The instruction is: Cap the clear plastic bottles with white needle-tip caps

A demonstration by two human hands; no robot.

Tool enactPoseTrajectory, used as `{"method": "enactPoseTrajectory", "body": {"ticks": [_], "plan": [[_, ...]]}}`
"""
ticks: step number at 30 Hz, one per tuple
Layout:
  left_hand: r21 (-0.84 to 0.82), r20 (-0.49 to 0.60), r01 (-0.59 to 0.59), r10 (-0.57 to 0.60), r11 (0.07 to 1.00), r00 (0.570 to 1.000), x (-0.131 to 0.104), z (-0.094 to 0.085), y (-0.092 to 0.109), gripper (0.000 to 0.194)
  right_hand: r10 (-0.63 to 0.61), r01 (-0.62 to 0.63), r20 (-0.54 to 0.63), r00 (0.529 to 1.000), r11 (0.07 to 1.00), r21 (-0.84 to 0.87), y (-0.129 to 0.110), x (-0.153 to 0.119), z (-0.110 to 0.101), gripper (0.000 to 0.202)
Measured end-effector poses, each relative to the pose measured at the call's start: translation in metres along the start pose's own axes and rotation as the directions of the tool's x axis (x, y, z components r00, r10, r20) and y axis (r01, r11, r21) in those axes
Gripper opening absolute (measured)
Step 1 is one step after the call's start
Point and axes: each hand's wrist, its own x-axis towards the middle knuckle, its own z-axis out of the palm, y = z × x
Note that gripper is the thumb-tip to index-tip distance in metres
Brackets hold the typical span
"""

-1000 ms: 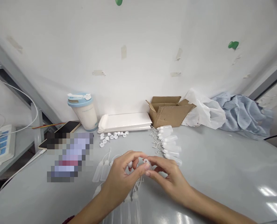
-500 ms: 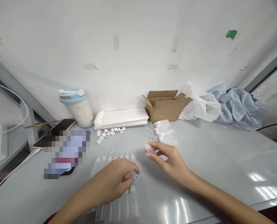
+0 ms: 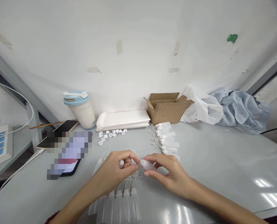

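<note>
Held between the thumb and fingers of my right hand is a small translucent plastic bottle, tilted with its white neck toward the left. My left hand is closed in a pinch right by that neck; what its fingertips hold, if anything, is too small to make out. Below and behind my left hand lie rows of clear dropper bottles with thin white tubes, partly covered by the hand and forearm. Several similar small bottles with strands at their necks lie beyond my right hand.
Small white caps are scattered before a stack of white boards or envelopes. Along the wall stand a blue-lidded cup, an open cardboard box, a white plastic bag and blue cloth. Two phones lie left.
My left hand has moved up and right from over the lower bottle row to the held bottle's neck. My right hand has brought the bottle slightly down and toward it.
</note>
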Motion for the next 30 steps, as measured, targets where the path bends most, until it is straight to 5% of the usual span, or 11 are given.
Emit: {"method": "enactPoseTrajectory", "body": {"ticks": [8,15,30], "plan": [[-0.091,-0.175,-0.043,0.026,0.995,0.984,-0.001,0.001,0.000,0.019,0.021,-0.020,-0.023,1.000,1.000,0.017,0.006,-0.002,0.007,0.029],[-0.030,-0.387,-0.123,0.102,0.992,0.917,-0.001,0.017,-0.001,0.015,-0.003,0.003,0.008,1.000,0.999,0.049,0.003,-0.003,0.008,0.033],[0.139,-0.266,-0.240,0.269,0.961,0.925,-0.007,0.023,0.000,0.021,0.098,-0.097,-0.007,0.995,0.986,0.135,0.007,0.003,0.006,0.027]]}}
